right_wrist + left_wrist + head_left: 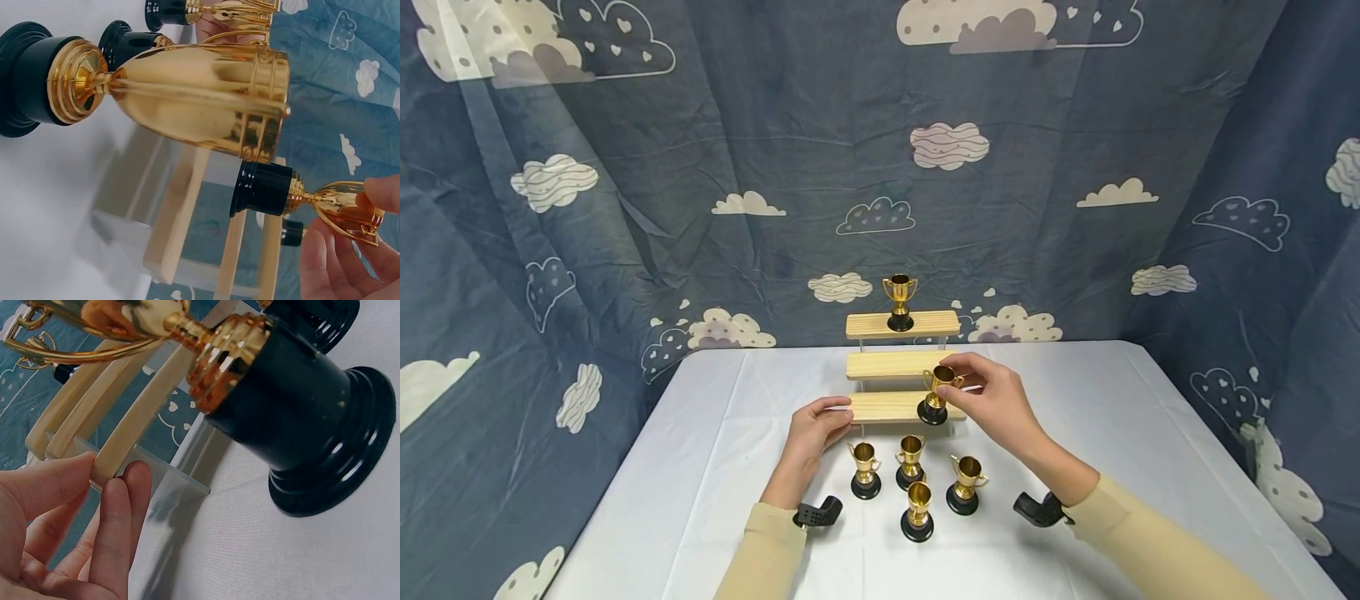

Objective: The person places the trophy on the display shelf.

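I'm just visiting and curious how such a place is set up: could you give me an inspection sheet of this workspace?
Surface: white tablecloth, with fold creases.
Job's things: three-step stand; top trophy upright on its highest step; held trophy; four trophies standing in front.
Clutter: nothing seen.
Hands: left hand pinches the lowest step's left end; right hand holds a trophy by its cup; whether its base touches the stand is unclear.
Cables: nothing seen.
Surroundings: blue cloud-print curtain behind and at both sides.
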The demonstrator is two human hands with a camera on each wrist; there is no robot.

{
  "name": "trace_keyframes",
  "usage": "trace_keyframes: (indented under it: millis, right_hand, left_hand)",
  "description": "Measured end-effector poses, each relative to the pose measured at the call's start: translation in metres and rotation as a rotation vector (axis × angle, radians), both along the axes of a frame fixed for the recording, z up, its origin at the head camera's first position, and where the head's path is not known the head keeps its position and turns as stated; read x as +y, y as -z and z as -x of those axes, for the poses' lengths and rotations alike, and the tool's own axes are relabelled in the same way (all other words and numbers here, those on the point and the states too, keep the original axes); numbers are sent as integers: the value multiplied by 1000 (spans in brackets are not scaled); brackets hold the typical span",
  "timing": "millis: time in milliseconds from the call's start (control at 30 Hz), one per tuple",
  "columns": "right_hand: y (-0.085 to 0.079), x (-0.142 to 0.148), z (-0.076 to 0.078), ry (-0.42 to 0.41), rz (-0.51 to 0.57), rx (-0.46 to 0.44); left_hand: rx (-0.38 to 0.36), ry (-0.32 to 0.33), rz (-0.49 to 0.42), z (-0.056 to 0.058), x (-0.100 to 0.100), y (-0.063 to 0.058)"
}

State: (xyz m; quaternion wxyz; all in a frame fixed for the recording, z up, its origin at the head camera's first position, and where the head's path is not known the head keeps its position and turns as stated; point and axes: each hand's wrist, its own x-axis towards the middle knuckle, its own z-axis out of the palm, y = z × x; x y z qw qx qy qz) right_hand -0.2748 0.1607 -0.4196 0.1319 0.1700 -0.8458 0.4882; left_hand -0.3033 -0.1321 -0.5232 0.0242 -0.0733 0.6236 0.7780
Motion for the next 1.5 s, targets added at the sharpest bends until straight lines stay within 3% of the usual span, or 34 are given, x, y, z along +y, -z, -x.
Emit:
trace_keyframes:
  millis: [667, 1500]
  right_hand:
    - [-9, -7, 9, -11, -33, -9]
    - [-25, -24, 26, -58, -45, -22]
  left_hand:
    - [27, 1, -15, 1, 0, 2]
    - [4, 1, -32, 0, 0, 2]
